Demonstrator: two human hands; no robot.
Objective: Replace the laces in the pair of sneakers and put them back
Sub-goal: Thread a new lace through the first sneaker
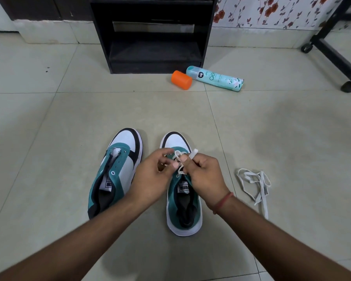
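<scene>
Head view: two sneakers stand on the tiled floor [49,118], toes pointing away from the person; the left sneaker [118,169] has bare eyelets and lies just beside the left hand [152,177], on its outer side; the right sneaker [183,199] sits directly under both hands, its long axis running from the wrists out past the fingertips. The right hand [206,175] pinches a white lace [178,157] between thumb and curled fingers, a loop of it standing up over the front eyelets; the left hand's fingers are loosely bent and its thumb tip meets the same lace, though whether it truly grips cannot be told. A second loose lace [255,185] lies in a heap on the floor, near the right hand on its outer side and well apart from the left hand; the right hand is plainly the nearer one to it.

Beyond the fingertips, well apart, stands a black shoe rack [156,37]; an orange cap [181,80] and a teal spray can [215,78] lie touching one another by its foot. Judged from the lie of things, lacing of the right sneaker is at an early stage, and the other sneaker is untouched.
</scene>
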